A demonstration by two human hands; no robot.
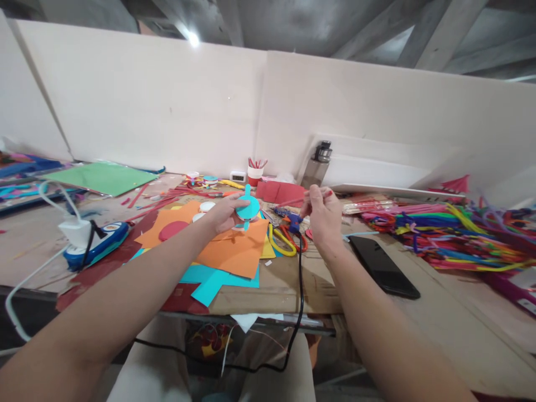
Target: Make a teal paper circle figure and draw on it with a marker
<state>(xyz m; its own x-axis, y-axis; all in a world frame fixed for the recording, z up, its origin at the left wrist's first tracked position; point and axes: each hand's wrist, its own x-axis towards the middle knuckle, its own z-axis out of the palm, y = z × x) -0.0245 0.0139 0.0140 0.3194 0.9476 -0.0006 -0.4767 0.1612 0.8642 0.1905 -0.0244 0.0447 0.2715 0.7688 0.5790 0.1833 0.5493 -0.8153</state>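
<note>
My left hand (229, 215) is closed on a turquoise paper disc (248, 207) with narrow strips sticking out above and below, held over a stack of orange paper (234, 254). To the right, my right hand (321, 215) is raised with fingertips pinched round a thin reddish strip (293, 201); its exact kind is unclear. Just below that hand lies a blue glue gun (295, 221), its black cord running down off the table edge. Scissors with yellow handles (281, 244) and orange handles (302, 240) lie beside it.
A black phone (383, 265) lies right of my forearm, before a heap of coloured pipe cleaners (456, 234). A bottle (316, 166) and a red-and-white cup (255, 172) stand at the back. Left are a blue power strip (100, 245) with cables and a green sheet (103, 176).
</note>
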